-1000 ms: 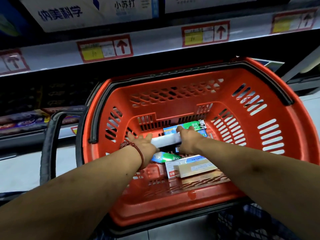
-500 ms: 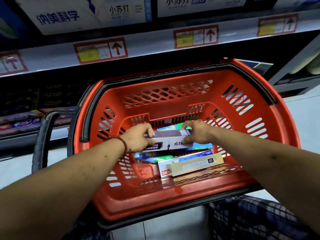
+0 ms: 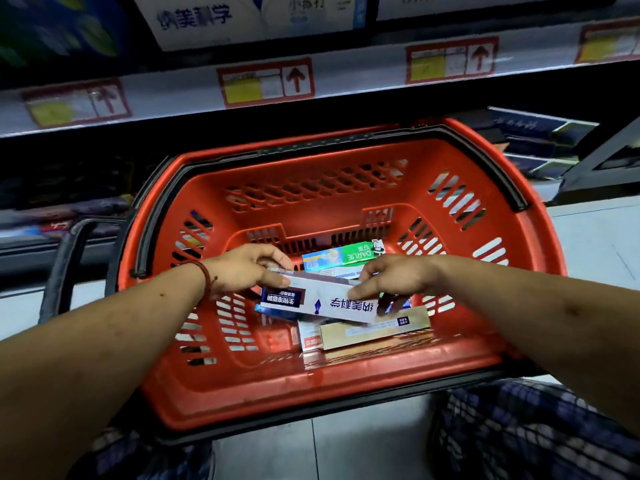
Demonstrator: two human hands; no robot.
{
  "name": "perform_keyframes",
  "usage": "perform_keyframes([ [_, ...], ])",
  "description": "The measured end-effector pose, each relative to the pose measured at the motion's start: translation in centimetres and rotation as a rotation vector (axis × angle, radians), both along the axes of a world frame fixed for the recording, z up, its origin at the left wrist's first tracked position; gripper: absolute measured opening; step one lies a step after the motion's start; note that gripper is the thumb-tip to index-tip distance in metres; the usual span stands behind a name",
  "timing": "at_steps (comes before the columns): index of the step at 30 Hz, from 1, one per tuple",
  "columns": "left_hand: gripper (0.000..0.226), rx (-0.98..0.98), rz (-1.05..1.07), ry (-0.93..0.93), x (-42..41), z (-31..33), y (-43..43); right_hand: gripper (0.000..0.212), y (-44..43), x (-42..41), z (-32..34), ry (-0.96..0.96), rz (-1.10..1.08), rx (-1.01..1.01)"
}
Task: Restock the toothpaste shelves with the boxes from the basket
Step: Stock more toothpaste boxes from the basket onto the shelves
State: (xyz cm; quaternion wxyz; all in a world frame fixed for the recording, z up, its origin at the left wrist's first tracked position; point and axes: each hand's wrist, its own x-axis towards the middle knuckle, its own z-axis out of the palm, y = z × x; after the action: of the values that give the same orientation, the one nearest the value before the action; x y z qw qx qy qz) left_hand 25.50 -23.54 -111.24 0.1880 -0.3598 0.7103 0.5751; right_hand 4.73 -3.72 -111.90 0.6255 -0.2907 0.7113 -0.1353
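A red plastic shopping basket [image 3: 540, 244] fills the middle of the frame, seen from above, with a store shelf edge [image 3: 363, 69] and its red-and-yellow price labels [image 3: 266, 81] running across the top. Two bare forearms reach in from the lower corners. The left hand [image 3: 249, 268], with a red cord at the wrist, pinches the left end of a long white and purple toothpaste box [image 3: 318, 301], and the right hand [image 3: 394, 278] grips its right end, fingers curled over the top edge. A second ago both hands were pressed low among the pile and only the box's narrow white edge showed. Now it has come up clear and turned, so its printed face shows, the characters upside down from here. It rides just above the other boxes in the basket: a green box [image 3: 341, 258] behind it, a gold box [image 3: 374, 330] in front, a blue box [image 3: 266, 310] peeking out beneath. The box seems picked and ready to go to the shelf. A white carton [image 3: 207, 19] at the upper left of the frame bears what look like the same characters, which may be its place. Several boxes are left, so the restocking looks far from done.
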Motion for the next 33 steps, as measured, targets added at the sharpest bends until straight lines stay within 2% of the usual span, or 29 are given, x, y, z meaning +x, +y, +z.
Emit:
perform_keyframes([
  [4,0.027,0.038,0.111,0.034,2.4,1.8,-0.7,0.026,-1.3,1.1,1.2,-0.04,-0.227,-0.105],
  [9,0.041,0.065,0.278,0.175,3.9,5.1,-1.1,0.037,-4.2,1.9,5.0,-0.011,-0.537,-0.331],
  [12,0.037,0.002,0.263,0.231,4.0,7.6,-0.7,0.023,-5.4,1.7,9.5,0.043,-0.553,-0.492],
  [15,0.026,-0.016,0.19,0.255,3.7,11.3,-0.5,0.031,-6.1,1.1,15.5,0.108,-0.546,-0.65],
  [18,0.029,-0.015,0.147,0.306,3.3,15.5,-0.3,0.035,-5.9,1.4,20.7,0.0,-0.68,-0.798],
  [22,0.031,-0.009,0.172,0.447,2.2,20.2,1.0,0.027,-5.4,3.5,24.9,-0.255,-0.819,-0.978],
  [24,0.037,0.018,0.25,0.534,1.6,21.6,2.1,0.03,-4.9,5.0,25.7,-0.264,-0.786,-1.009],
  [28,0.038,0.164,0.463,0.747,0.1,23.6,4.2,0.041,-3.5,6.6,26.4,-0.031,-0.575,-0.987],
  [30,0.039,0.239,0.549,0.83,-0.4,24.0,4.7,0.049,-2.8,6.5,26.6,-0.045,-0.52,-0.939],
  [33,0.048,0.258,0.601,0.864,-0.5,24.3,4.5,0.05,-2.4,6.2,26.5,-0.115,-0.489,-0.907],
])
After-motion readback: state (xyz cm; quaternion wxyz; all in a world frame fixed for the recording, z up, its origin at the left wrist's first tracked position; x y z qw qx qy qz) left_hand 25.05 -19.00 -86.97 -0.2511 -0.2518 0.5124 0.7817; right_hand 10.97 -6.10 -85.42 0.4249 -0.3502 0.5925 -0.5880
